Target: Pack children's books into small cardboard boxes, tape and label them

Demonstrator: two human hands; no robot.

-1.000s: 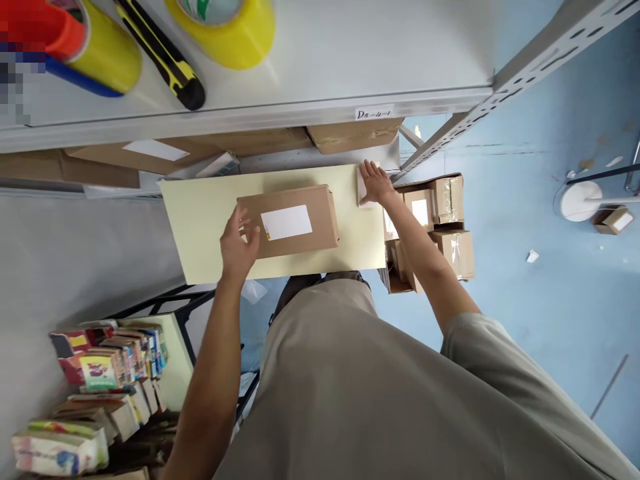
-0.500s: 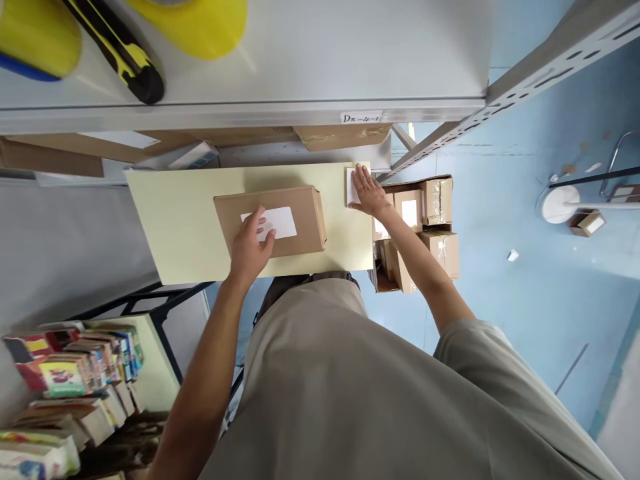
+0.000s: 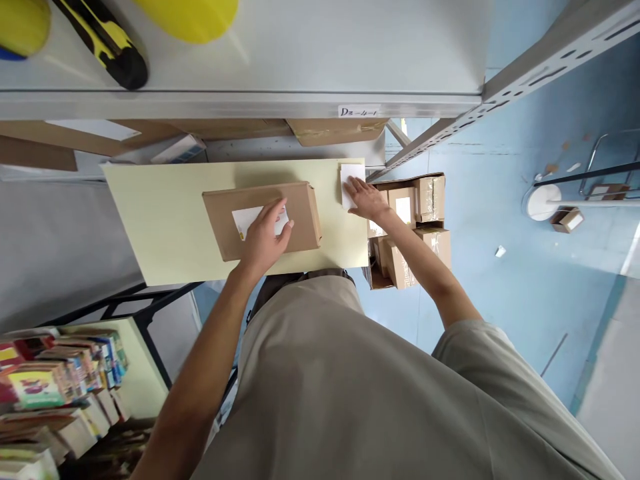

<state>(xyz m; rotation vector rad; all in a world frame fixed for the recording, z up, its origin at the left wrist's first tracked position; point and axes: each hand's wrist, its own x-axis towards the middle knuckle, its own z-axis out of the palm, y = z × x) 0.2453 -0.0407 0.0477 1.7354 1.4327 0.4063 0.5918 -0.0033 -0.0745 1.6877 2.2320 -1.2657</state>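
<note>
A closed brown cardboard box (image 3: 300,200) lies on a pale yellow tabletop (image 3: 160,227). On the box's upper face is a white label (image 3: 244,219), partly covered by my left hand (image 3: 265,235). That hand is open, its fingers and thumb apart; whether it presses on the label I cannot tell. At the tabletop's right end lies a small white stack of paper or labels (image 3: 352,171). My right hand (image 3: 366,199) rests on it with fingers stretched out, open, hiding its lower right part.
A grey shelf (image 3: 310,53) marked with a tag (image 3: 359,111) runs above the tabletop's far edge, with a box cutter (image 3: 113,50) on it. Packed cartons (image 3: 431,200) stand beyond the right end. Books (image 3: 37,387) fill a rack at lower left.
My left hand has shifted right across the label, uncovering its left end. My right hand has drawn back a little on the white stack, so more of it shows. The view has shifted slightly.
</note>
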